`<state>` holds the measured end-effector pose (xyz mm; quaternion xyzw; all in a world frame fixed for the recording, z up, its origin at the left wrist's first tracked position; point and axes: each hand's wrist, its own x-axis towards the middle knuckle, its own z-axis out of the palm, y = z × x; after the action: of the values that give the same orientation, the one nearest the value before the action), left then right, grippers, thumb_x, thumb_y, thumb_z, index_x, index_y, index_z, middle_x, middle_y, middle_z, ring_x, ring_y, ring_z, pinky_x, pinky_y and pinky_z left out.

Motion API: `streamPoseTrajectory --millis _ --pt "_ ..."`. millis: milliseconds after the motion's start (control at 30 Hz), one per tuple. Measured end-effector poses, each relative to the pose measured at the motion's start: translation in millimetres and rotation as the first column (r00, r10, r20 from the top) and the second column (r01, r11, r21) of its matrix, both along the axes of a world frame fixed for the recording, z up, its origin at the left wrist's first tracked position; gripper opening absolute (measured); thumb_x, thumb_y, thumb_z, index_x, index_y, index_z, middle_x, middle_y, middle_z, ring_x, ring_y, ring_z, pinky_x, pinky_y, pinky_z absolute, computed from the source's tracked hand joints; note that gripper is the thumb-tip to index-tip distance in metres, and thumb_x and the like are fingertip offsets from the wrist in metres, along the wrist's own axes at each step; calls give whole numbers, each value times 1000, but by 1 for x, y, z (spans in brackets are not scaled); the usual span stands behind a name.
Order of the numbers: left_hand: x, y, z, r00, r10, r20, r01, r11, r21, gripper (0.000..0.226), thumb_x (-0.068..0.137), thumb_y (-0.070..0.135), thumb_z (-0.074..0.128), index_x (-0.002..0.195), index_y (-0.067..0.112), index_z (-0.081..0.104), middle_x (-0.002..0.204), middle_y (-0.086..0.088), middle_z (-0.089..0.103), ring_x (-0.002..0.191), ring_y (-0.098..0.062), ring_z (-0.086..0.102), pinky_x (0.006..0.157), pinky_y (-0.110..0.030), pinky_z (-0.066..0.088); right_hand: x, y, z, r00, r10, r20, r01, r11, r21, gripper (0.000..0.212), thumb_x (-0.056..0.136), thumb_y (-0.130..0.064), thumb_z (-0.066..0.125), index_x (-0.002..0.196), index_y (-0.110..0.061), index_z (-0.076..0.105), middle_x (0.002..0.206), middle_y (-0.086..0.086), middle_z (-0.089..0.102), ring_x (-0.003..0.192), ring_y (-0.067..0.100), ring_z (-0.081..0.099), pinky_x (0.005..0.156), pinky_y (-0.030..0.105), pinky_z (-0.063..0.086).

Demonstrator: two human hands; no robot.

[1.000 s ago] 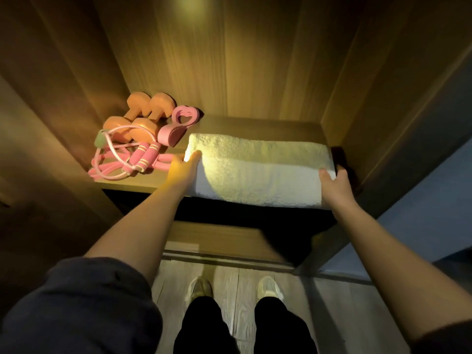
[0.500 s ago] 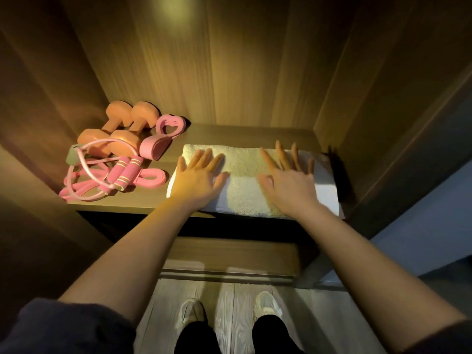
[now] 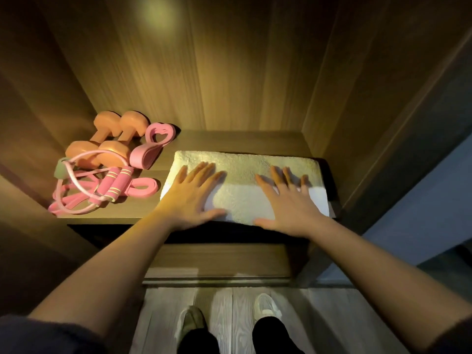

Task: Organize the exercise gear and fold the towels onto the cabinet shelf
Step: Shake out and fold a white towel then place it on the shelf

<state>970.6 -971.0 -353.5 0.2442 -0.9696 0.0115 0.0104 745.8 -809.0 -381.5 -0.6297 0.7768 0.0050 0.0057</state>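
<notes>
A folded white towel (image 3: 242, 175) lies on the right half of the wooden cabinet shelf (image 3: 229, 140). My left hand (image 3: 190, 198) rests flat on the towel's left part, fingers spread. My right hand (image 3: 288, 200) lies flat on its right part, fingers spread too. Neither hand grips anything. On the shelf's left side sit two orange dumbbells (image 3: 102, 139), a pink heart-shaped grip trainer (image 3: 155, 141), a pink jump rope with striped handles (image 3: 115, 183) and a pink resistance band (image 3: 140, 187).
Wooden cabinet walls close in the shelf at the back, left and right (image 3: 357, 98). A lower ledge (image 3: 217, 261) sits under the shelf. My feet in light shoes (image 3: 265, 306) stand on a grey plank floor.
A second ago both hands held the towel's ends; they then moved onto its top. Since half a second ago they have slid slightly toward the front edge, still flat.
</notes>
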Motion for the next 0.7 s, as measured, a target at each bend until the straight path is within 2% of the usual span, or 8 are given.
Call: streamPoseTrajectory --millis 67,167,233,300,367,467,533,700 --pt "4 -1 -2 993 -79 85 83 995 -52 99 83 80 33 155 30 -14 164 -7 -8 151 -24 -10 121 -51 -2 -8 -7 5 1000 23 -10 -23 999 38 107 71 -86 40 147 -42 -23 162 9 -20 147 38 -17 110 67 -9" --pt "-13 -10 -1 991 -26 132 36 996 -77 101 86 75 40 152 31 -22 163 -6 -14 150 -24 -13 122 -50 -2 -26 -24 15 998 17 67 -25 992 122 109 73 -74 52 144 -46 -26 158 2 -32 144 34 -27 110 64 -17" --pt "-32 -16 1 987 14 161 1 996 -93 97 88 72 39 149 34 -26 162 -5 -19 149 -25 -17 121 -51 -3 -37 -37 22 995 -63 78 47 978 201 111 78 -59 61 142 -48 -29 154 -4 -40 141 32 -35 107 62 -21" --pt "-54 -25 5 984 93 151 -80 993 -88 94 91 68 41 150 36 -24 162 -4 -21 149 -27 -20 121 -52 -4 -42 -53 27 983 -175 63 157 963 219 110 84 -38 66 145 -45 -26 154 -5 -38 143 33 -32 110 61 -17" --pt "-77 -32 9 976 187 116 -178 981 -81 89 94 61 45 153 35 -17 163 -5 -18 149 -29 -17 120 -55 -2 -45 -68 29 961 -275 32 267 951 158 99 91 -22 61 151 -39 -16 159 1 -27 146 37 -21 115 63 -5" --pt "-103 -35 3 961 274 32 -270 959 -86 78 101 43 42 155 29 -13 163 -9 -13 150 -33 -11 119 -60 7 -49 -85 22 930 -361 -73 364 931 25 80 98 -8 45 155 -29 -7 162 14 -13 146 48 -6 116 64 11" --pt "-115 -38 -3 954 301 0 -300 951 -82 74 103 32 38 155 25 -14 163 -11 -13 150 -36 -10 117 -62 10 -53 -95 14 910 -393 -135 391 919 -42 78 97 -3 39 155 -25 -8 162 19 -10 144 54 -2 114 66 12" --pt "-133 -58 -10 946 324 -6 -324 943 -74 75 103 25 38 155 21 -16 162 -15 -15 149 -38 -12 116 -64 8 -73 -123 1 908 -400 -126 392 916 -82 92 92 -4 51 154 -24 -14 161 19 -15 142 57 -7 111 72 4"
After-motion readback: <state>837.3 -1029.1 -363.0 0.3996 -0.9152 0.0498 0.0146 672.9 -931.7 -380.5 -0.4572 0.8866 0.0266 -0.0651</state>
